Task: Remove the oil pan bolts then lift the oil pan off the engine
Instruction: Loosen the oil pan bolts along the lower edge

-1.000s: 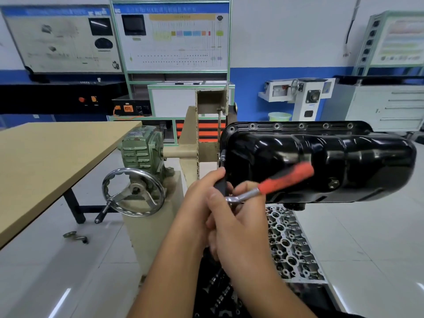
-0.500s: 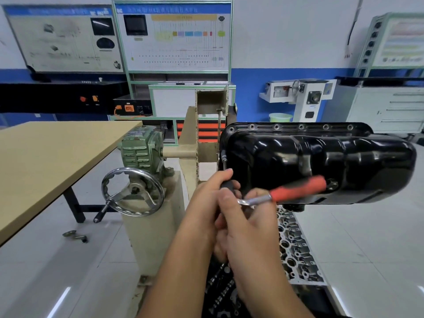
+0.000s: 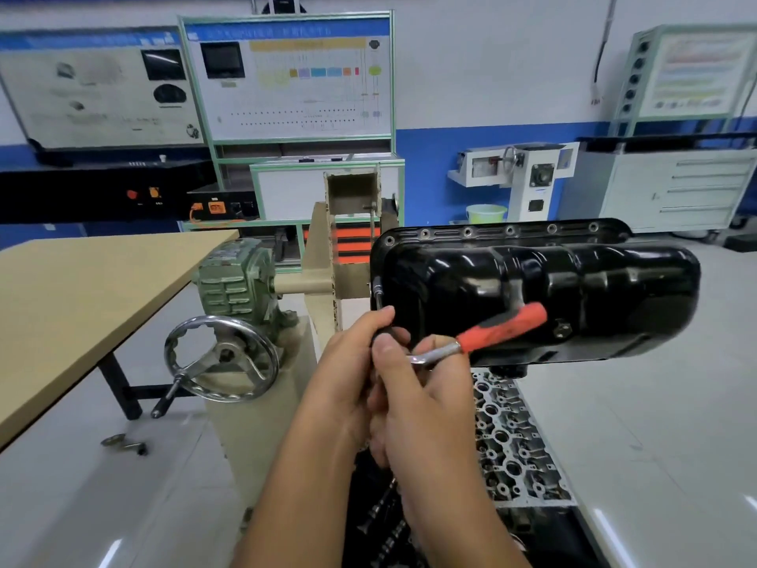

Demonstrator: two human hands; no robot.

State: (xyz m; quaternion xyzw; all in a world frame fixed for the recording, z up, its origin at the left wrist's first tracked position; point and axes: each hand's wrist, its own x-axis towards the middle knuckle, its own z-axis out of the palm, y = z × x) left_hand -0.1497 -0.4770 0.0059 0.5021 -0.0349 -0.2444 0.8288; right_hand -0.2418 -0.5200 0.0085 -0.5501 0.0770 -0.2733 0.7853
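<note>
both hands are bunched together at the near left corner of the oil pan (image 3: 540, 293) — glossy black, sitting on top of the engine on the stand, its flange holes lined up along the far edge. the left hand (image 3: 352, 362) curls its fingers round the dark head of the ratchet (image 3: 471, 342), thumb up beside the thin extension (image 3: 379, 295) that rises to the pan's flange. the right hand (image 3: 426, 399) grips the ratchet's steel shank, thumb pressed on top, and the red handle sticks out to the right across the pan's side. below, the cylinder head (image 3: 512, 440) faces down-right. left of the stand — a handwheel (image 3: 223, 358) and a green gearbox (image 3: 237, 284), beside a wooden table (image 3: 82, 297).
</note>
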